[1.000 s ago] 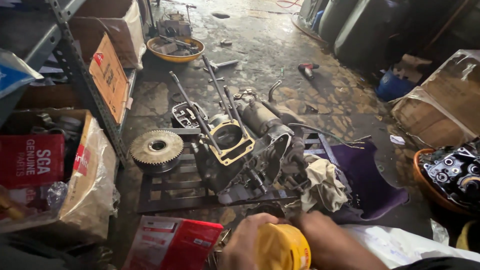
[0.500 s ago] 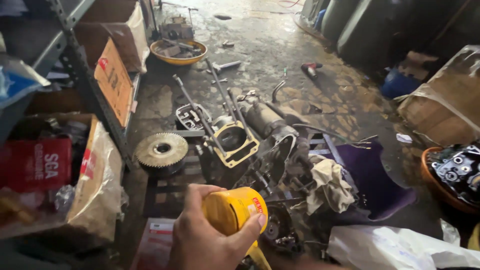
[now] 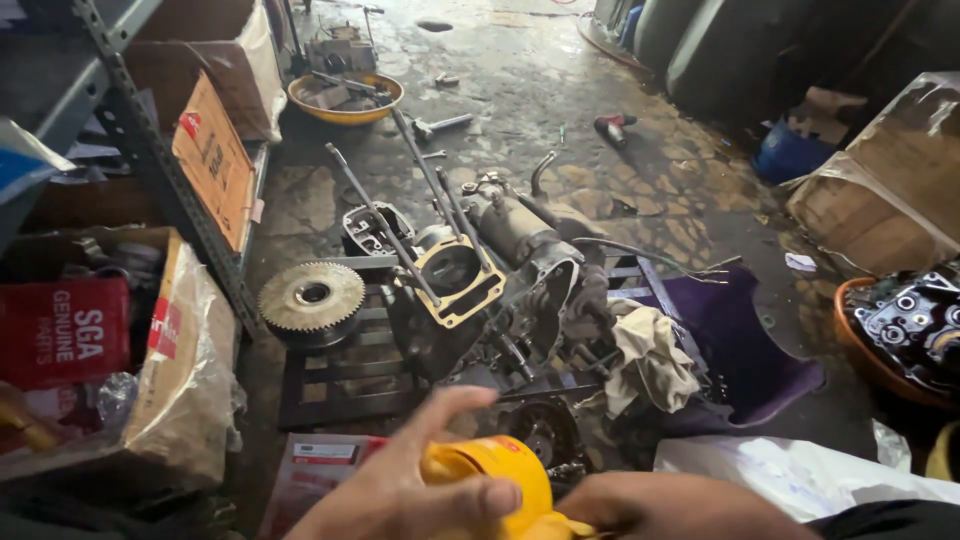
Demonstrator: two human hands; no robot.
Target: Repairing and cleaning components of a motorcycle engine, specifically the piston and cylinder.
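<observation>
1. Your left hand (image 3: 420,490) is at the bottom edge of the view, wrapped round a yellow can (image 3: 495,480): thumb across its front, index finger stretched up and fwd.
2. Your right hand (image 3: 670,505) sits just right of the can, touching its lower end; fingers curled in, but can't tell if it's actually gripping.
3. Can is low and centre, held above the floor, just in front of the engine block (image 3: 500,290).
4. Engine block rests on a dark metal pallet (image 3: 340,380), long studs sticking up and tilted left, w/ a square yellowish gasket (image 3: 458,278) round the bore.
5. Big toothed gear (image 3: 312,297) lies flat on the pallet's left corner, near the block.
6. Dirty rag (image 3: 650,360) is draped on the block's right side, next to a purple plastic piece (image 3: 740,350).
7. Red carton (image 3: 320,470) lies on the floor beside your left hand.
</observation>
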